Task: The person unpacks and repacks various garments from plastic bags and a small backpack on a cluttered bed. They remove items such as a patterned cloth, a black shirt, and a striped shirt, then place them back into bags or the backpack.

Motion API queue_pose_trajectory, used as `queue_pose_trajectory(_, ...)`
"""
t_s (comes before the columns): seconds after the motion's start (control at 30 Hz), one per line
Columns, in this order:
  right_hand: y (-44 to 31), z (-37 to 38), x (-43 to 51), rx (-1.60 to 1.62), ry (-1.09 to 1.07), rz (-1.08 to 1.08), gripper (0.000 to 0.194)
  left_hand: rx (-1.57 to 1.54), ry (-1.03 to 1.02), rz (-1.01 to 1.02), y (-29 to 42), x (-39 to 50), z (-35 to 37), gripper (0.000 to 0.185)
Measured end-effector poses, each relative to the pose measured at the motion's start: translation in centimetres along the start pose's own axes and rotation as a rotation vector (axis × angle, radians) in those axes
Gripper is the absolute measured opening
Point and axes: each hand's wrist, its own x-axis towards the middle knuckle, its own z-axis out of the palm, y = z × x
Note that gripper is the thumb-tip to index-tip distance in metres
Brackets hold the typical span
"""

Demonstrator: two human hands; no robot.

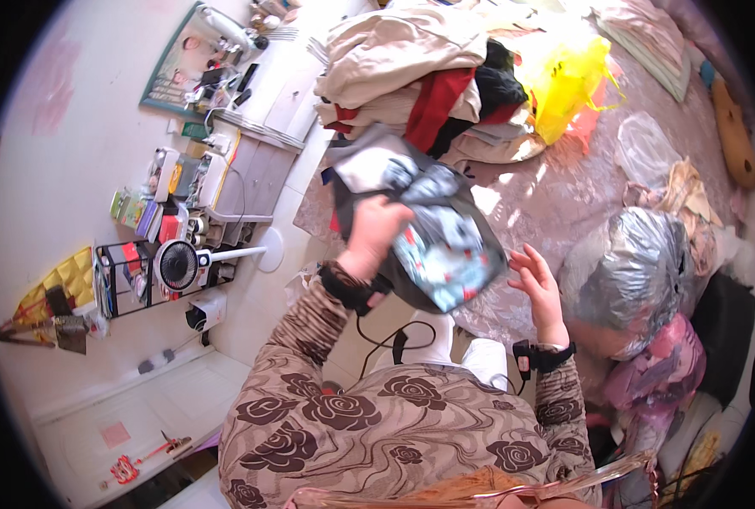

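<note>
My left hand (pixel 377 232) grips the near left side of a dark grey fabric organizer (pixel 485 245), tilted in front of me and blurred. Inside it, or on its face, are white, grey and light-blue patterned cloth pieces (pixel 444 254); the blur hides which. Just right of the organizer, my right hand (pixel 538 280) has its fingers spread and holds nothing. Beneath and beyond is a bed with a mauve floral cover (pixel 524 210). Past the organizer rises a heap of clothes (pixel 403 57), cream, red and black.
A yellow plastic bag (pixel 562 89) lies by the heap. To the right stand a stuffed silver-grey plastic bag (pixel 632 273) and a pink one (pixel 660 369). On the left are a white standing fan (pixel 180 264), a grey cabinet (pixel 250 181) and a black rack (pixel 123 280). Cables hang from my wrist straps.
</note>
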Motion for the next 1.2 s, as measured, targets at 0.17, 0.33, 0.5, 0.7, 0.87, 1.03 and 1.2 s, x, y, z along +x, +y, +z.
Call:
queue_pose_trajectory(0.17, 6.1, -2.0, -2.3, -0.081, 0.131, 0.279, 0.042, -0.213, 0.239, -0.021, -6.9, 14.1, -0.7, 0.023)
queue_pose_trajectory(0.33, 10.6, -6.4, -7.5, -0.515, 0.281, 0.512, 0.048, 1.719, 0.050, 0.277, -16.8, 20.8, -0.7, 0.031)
queue_pose_trajectory(0.5, 8.9, -15.5, -9.2, -0.846, 0.732, 0.289, 0.051, 1.242, 0.499, 0.250, -17.6, 20.4, -0.9, 0.048)
queue_pose_trajectory(0.7, 1.9, -31.9, -7.3, -1.060, 1.364, -0.061, 0.051, 1.051, 0.384, 0.213, -15.6, 18.9, -2.6, 0.065)
queue_pose_trajectory(0.87, -2.2, -42.2, -4.8, -1.093, 1.383, 0.200, 0.087, 1.149, 0.506, 0.380, -13.1, 13.4, -1.3, 0.062)
queue_pose_trajectory(1.03, -2.2, -46.5, -3.9, -0.980, 1.365, 0.376, 0.121, 0.813, 0.113, 0.416, -11.9, 1.3, 3.1, 0.046)
queue_pose_trajectory(1.2, -1.7, -49.1, -4.8, -0.843, 1.220, 0.374, 0.084, 0.525, -0.405, 0.011, -14.7, -7.7, 7.4, 0.027)
